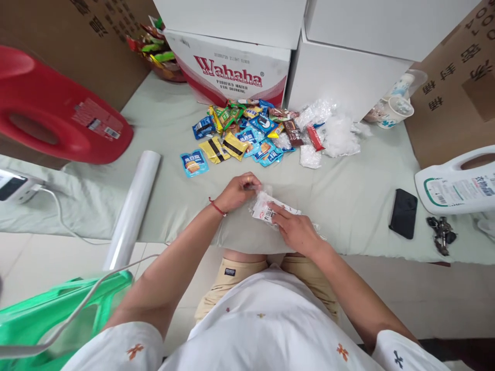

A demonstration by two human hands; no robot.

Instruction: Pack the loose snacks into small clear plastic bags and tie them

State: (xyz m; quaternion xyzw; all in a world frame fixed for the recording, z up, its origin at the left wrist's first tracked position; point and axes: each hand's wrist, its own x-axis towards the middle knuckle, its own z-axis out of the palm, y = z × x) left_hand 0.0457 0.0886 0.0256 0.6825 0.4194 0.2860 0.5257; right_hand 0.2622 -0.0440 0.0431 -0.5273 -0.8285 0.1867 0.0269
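A small white packet (pixel 264 210) with red and black print lies at the near side of the table, in clear plastic film (pixel 253 198). My left hand (pixel 238 192) is closed in a pinch on the film at the packet's left end. From the right, my right hand (pixel 296 229) holds the packet against the table, its fingers on top and its thumb not clearly seen. Beyond my hands is a pile of small snack packets (pixel 263 123), with a blue packet (pixel 194 163) at its left. Crumpled clear wrap (pixel 342 136) lies to the right of the pile.
A roll of film (pixel 133 206) overhangs the front edge at left, near a red jug (pixel 58 108). At right lie a black phone (pixel 403 214), keys (pixel 441 234) and a white detergent bottle (pixel 460 188). A Wahaha carton (pixel 235 69) and white boxes (pixel 332 77) stand behind.
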